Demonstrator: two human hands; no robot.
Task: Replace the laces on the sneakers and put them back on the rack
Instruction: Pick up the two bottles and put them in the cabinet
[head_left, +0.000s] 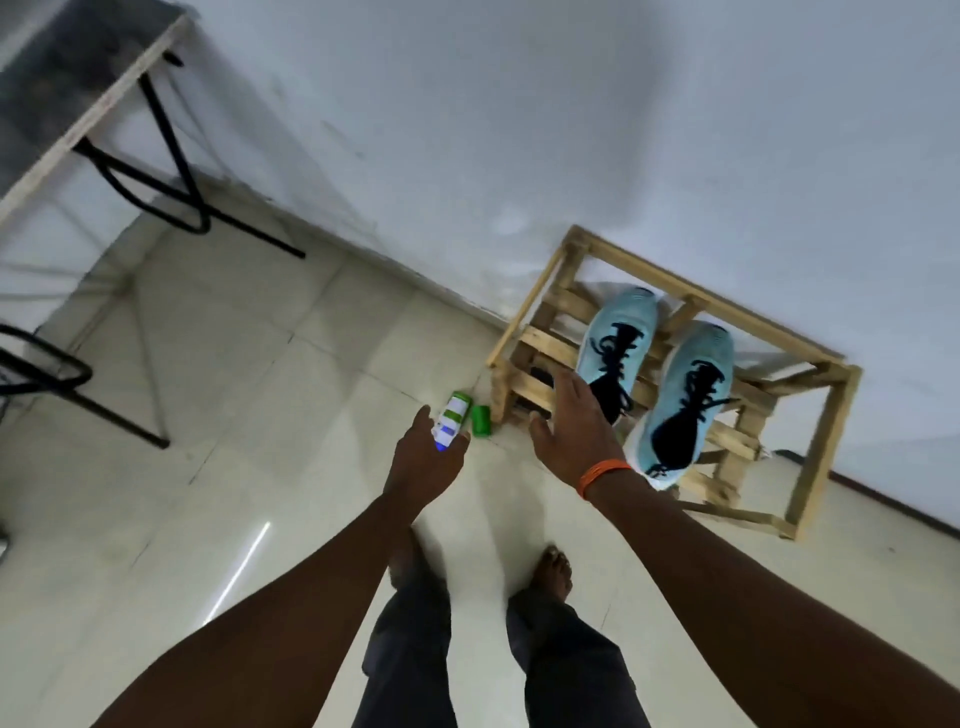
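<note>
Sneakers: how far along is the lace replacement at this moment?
Done: both light-blue sneakers sit laced in black on the wooden rack; whether those laces are new cannot be told. In hand: the left hand holds a white-green bottle, and the right hand reaches open toward them. Left: unclear, since no loose laces show.

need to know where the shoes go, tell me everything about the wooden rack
The wooden rack is an open frame of pale, unfinished-looking slats and posts, standing on the floor against the wall. Two light blue sneakers with dark laces rest on its upper slats. The right hand hovers in front of it; contact is unclear.
</note>
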